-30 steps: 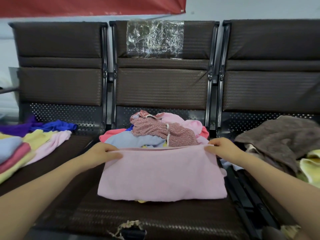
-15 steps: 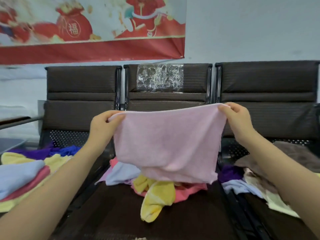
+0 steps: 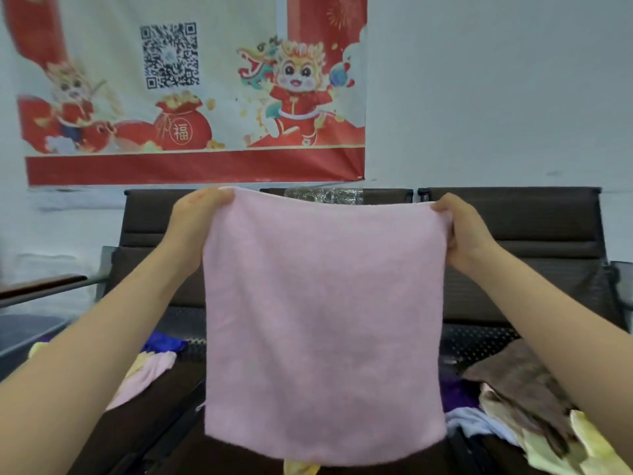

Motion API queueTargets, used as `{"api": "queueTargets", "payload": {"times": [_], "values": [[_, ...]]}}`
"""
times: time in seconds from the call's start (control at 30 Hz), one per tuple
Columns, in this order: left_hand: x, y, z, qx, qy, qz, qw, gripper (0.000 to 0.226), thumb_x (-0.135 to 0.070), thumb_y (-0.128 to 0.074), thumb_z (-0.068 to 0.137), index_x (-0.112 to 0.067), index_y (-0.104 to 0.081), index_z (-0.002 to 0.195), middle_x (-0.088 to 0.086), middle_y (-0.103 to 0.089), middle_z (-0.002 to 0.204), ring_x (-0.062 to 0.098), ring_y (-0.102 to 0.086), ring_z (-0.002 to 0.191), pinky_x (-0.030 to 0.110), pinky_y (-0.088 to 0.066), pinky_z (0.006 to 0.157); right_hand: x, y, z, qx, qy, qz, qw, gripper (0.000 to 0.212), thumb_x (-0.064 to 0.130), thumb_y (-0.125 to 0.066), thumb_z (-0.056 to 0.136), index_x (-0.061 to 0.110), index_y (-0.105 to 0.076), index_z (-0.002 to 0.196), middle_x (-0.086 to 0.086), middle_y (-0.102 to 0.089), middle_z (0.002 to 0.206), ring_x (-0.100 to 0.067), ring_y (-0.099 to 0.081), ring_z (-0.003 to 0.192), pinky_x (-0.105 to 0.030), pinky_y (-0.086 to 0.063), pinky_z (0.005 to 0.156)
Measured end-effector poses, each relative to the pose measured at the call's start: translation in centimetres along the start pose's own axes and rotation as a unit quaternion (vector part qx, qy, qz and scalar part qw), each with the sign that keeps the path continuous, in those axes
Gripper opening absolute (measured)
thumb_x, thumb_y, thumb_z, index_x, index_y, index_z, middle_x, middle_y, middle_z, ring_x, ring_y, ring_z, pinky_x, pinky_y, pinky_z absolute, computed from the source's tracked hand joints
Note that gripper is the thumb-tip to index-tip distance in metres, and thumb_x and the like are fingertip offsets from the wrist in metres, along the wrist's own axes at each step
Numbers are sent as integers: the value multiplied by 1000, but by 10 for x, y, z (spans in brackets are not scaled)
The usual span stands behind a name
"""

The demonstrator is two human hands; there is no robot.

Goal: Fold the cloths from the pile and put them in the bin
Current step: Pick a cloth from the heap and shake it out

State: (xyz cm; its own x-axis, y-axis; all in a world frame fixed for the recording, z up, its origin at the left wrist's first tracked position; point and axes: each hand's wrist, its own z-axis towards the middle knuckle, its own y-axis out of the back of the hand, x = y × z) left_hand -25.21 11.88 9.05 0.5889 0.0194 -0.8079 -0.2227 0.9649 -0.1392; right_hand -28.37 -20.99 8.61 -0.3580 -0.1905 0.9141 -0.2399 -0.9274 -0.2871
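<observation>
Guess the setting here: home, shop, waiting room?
Probably a waiting area or lobby, not a home. A row of linked dark brown seats with perforated metal frames runs along a plain white wall, and a festive red banner with a QR code hangs above. Loose cloths are heaped on the seats.

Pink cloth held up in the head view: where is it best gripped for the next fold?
Probably at its two top corners, where the left hand and right hand already pinch the pink cloth, each from its own side. It hangs flat and square from that edge, bottom edge free, so it can be folded from there.
</observation>
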Motion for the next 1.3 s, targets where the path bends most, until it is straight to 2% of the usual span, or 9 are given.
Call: {"api": "queueTargets", "payload": {"times": [0.2,0.33,0.47,0.57,0.83,1.03,1.13,1.23,1.3], "values": [[54,20,1,95,73,135,984,14,-13,-60,90,-20,-70,86,-5,-70,78,16,-59,80,27,-47,65,-41,10,16,-6,-52,-137,989,9,18,-53,87,10,-55,84,-7,-55,80,-20,-52,70,-33,-42,72],[123,32,-13,245,71,349,902,17,-16,-59,91,-27,-71,87,-8,-69,89,6,-61,84,20,-45,68,-119,43,38,52,-67,-389,918,13,18,-60,83,7,-60,76,-10,-53,71,-22,-49,64,-29,-39,64],[181,28,-23,269,65,405,871,18,-12,-62,88,-28,-71,88,-9,-68,89,7,-61,81,23,-43,71,-182,65,43,114,-79,-517,845,24,15,-64,83,6,-60,62,-13,-47,60,-20,-42,57,-27,-33,56],[226,23,-22,234,56,442,864,25,-9,-61,87,-11,-70,111,3,-67,108,20,-61,102,22,-39,80,-219,70,50,105,-84,-547,827,29,15,-63,85,-1,-66,61,-16,-60,60,-19,-51,56,-26,-40,58],[307,1,6,146,79,497,852,13,-22,-59,87,-15,-69,91,6,-67,89,24,-58,79,33,-45,71,-283,48,98,7,-64,-564,823,27,12,-56,90,-1,-70,72,-10,-62,59,-25,-55,55,-34,-53,60],[356,-8,-6,211,164,543,796,18,-23,-55,91,-16,-65,105,8,-66,105,26,-59,93,38,-51,82,-324,38,101,43,-123,-594,794,18,13,-53,80,19,-66,91,-11,-68,96,-34,-65,93,-38,-55,81],[354,-8,-9,235,183,543,785,47,-33,-60,89,-15,-52,132,11,-56,130,31,-54,114,40,-47,94,-319,40,87,35,-102,-587,802,42,19,-55,88,19,-54,129,-11,-59,122,-31,-60,101,-32,-49,75],[331,-16,-18,218,177,501,819,54,-35,-62,88,-15,-49,136,13,-53,133,31,-53,117,38,-46,96,-297,40,69,63,-66,-569,818,43,19,-57,91,16,-51,133,-12,-56,126,-29,-60,99,-33,-48,74],[303,-27,-32,222,156,456,848,42,-27,-60,90,-13,-56,129,9,-60,125,26,-57,111,33,-47,92,-280,35,48,87,-44,-539,836,24,20,-58,89,24,-61,112,-6,-63,112,-26,-63,92,-37,-52,80]]}}
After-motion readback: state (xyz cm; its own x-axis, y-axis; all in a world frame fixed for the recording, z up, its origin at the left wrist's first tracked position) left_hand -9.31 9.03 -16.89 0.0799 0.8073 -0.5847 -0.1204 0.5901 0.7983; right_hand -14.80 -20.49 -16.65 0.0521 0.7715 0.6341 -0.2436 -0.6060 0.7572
